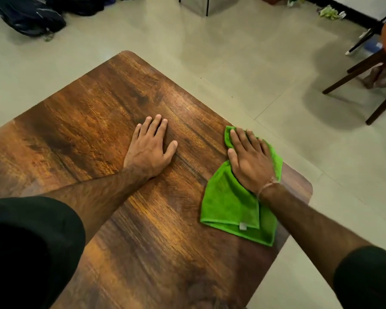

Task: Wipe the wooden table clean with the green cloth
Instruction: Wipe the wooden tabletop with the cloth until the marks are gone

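On the right side of the one wooden table, near its rounded right corner, lies a single green cloth, loosely folded. Its long axis runs away from the person: the narrow, bunched end points to the table's far edge, and the broad end lies nearest the person and carries one small white tag. Two bare hands are on the tabletop. The right hand lies palm down on the cloth's far half, fingers straight and close together, pressing rather than gripping, with a thin thread band at the wrist. The left hand rests flat on bare wood, fingers straight and slightly spread, holding nothing, well apart from the cloth. Beyond the table on the tiled floor stand one wooden chair at right and some dark bags at far left.
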